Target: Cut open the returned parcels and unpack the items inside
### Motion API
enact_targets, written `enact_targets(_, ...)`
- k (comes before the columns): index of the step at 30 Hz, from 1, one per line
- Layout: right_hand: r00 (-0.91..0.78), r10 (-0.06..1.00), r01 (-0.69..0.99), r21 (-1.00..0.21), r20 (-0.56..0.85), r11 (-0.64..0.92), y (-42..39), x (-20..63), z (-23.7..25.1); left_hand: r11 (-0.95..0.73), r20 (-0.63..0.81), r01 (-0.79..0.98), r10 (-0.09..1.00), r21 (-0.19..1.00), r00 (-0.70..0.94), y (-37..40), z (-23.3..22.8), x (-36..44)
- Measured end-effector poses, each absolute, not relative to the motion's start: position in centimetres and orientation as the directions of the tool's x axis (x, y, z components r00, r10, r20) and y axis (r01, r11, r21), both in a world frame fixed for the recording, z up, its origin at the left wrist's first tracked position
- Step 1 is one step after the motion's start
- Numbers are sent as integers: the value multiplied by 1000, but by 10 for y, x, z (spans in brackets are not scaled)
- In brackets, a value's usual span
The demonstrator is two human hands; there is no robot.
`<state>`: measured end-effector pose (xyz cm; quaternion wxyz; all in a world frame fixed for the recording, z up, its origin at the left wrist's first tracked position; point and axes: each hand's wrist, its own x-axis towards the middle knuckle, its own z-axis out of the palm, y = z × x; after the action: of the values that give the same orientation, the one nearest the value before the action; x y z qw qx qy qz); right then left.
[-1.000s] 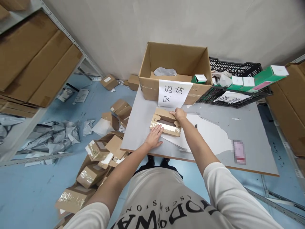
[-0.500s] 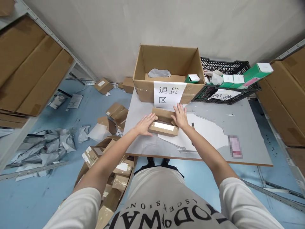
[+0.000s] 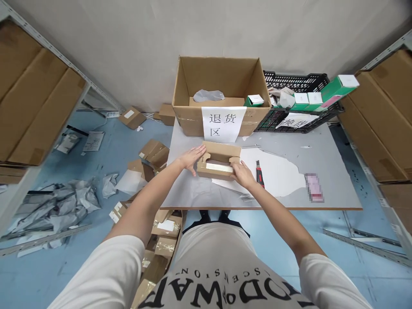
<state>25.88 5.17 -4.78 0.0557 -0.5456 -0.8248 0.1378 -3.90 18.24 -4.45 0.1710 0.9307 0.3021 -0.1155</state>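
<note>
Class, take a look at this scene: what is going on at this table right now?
A person stands at a grey table with both hands on a small cardboard box. The left hand presses against its left end, and the right hand grips its near right corner. The box's top looks partly open. A red utility knife lies just right of the hands. Behind stands a large open carton with a paper sign on its front, beside a black crate of green boxes. Many discarded boxes litter the floor.
</note>
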Motion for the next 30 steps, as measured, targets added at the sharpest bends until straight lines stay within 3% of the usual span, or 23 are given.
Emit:
enact_targets(8, -600, 800, 778, -218, 21, 590, -5, 264, -64, -744, -372, 603, 493, 289, 787, 187, -40, -39)
enact_targets(16, -568, 823, 795, -263, -5, 547, -25, 255, -77, -611, -388, 733, 623, 299, 679, 164, -31, -22)
enact_targets(18, -466, 885, 838, -318, 6, 444, -19, 248, -65, -531, -378, 789, 693, 310, 614, 153, -32, -12)
enact_targets(22, -46, 998, 922, -386, -38, 28, 20, 238, -31, -246, -370, 897, 846, 367, 383, 130, -36, 12)
enact_targets(26, 225, 916, 917, -245, -331, -314, 79, 235, -10, 22, -395, 906, 904, 423, 163, 118, -40, 31)
enact_targets(30, 276, 842, 905, -169, -464, -390, 109, 228, -16, 214, -462, 837, 886, 504, 51, 123, -42, 38)
